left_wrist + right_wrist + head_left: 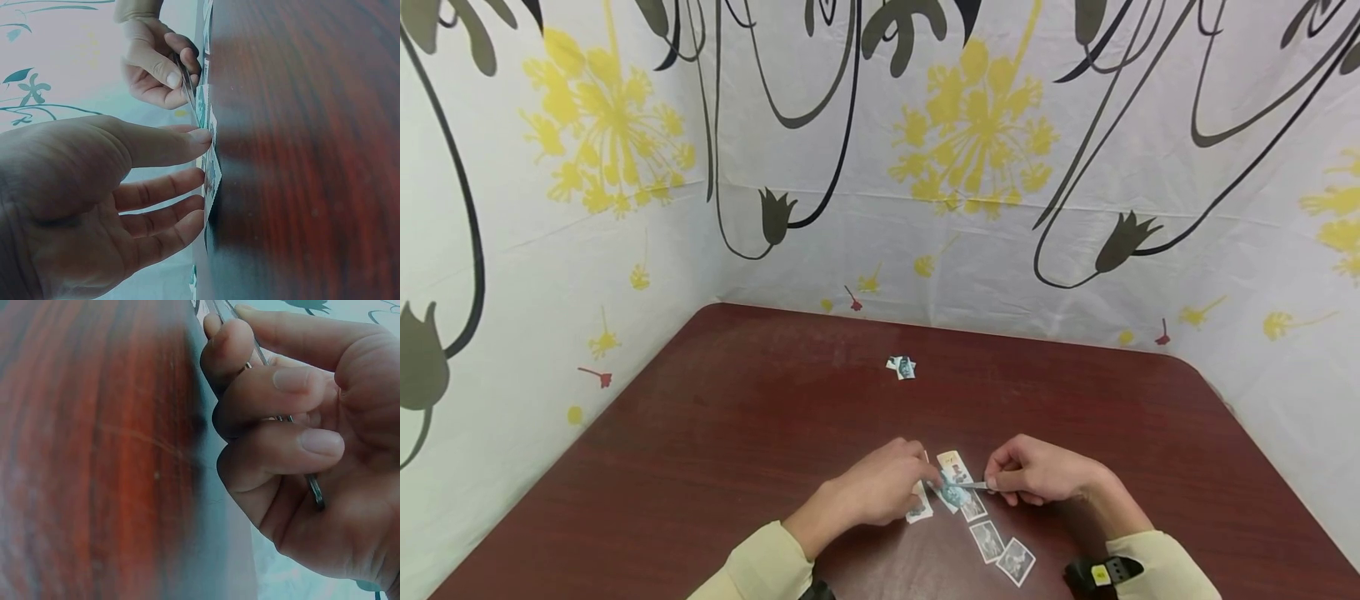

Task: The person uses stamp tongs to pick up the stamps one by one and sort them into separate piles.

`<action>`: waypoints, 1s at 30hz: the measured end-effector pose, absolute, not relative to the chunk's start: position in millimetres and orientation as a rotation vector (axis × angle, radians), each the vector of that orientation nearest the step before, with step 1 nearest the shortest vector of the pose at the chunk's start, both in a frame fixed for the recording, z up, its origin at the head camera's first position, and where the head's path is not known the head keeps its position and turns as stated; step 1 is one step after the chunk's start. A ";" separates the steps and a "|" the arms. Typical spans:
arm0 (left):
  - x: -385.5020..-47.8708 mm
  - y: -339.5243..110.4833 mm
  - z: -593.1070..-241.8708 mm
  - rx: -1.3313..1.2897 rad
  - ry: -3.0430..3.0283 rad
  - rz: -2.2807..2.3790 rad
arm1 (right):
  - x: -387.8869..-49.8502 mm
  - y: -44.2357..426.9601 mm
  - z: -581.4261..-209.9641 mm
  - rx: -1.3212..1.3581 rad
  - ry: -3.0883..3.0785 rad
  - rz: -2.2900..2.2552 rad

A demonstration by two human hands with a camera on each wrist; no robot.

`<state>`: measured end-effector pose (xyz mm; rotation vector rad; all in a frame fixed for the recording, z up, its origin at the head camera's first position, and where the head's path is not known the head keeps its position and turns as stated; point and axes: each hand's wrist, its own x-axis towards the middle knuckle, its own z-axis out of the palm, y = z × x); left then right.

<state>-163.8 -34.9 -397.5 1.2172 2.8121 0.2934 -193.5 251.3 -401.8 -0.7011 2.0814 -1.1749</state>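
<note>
Several small stamps with black-and-white prints lie on the table. A bluish stamp [955,493] lies across a pale strip of stamps [973,507] in front of me. My left hand [887,482] rests its fingertips at the bluish stamp's left side, with its fingers fairly straight in the left wrist view. Under that hand another stamp [919,510] is partly covered. My right hand [1037,469] grips a pair of metal tweezers [973,485], whose tips reach the bluish stamp. In the right wrist view, the fingers curl around the tweezers [315,490], and the tips are out of sight.
Two loose stamps, one upper [987,540] and one lower [1017,562], lie nearer to me. A small group of bluish stamps [902,367] sits farther back on the dark red table [775,392]. Patterned white cloth [865,225] hangs around the table's back and sides.
</note>
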 end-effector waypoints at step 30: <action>-173.7 -56.8 -380.1 0.883 2.827 0.330 | -202.5 270.4 -407.8 -0.621 2.096 -1.369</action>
